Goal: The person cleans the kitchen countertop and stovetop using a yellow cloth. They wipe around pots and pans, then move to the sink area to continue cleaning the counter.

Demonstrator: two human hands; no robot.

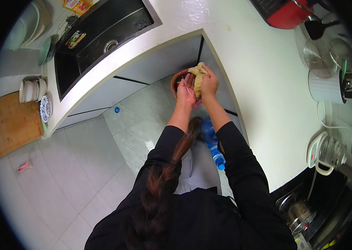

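Note:
My right hand (210, 83) grips a crumpled yellowish cloth (198, 80) that hangs down from its fingers. Beside it, my left hand (186, 90) is palm up with the fingers extended; thin pale strands lie across the palm, and what they are cannot be told. Both hands are over a round reddish-brown bin (174, 85) on the floor, in the corner under the counter. The bin's contents are mostly hidden by my hands. Something pink shows just below the hands.
A white countertop (257, 93) curves around the corner, with a black sink (101, 40) at the upper left. Blue plastic bottles (216, 156) stand or lie by my legs. A blue cap (117, 109) and a pink peeler (25, 166) are at the left. A glass kettle (330, 151) is at the right.

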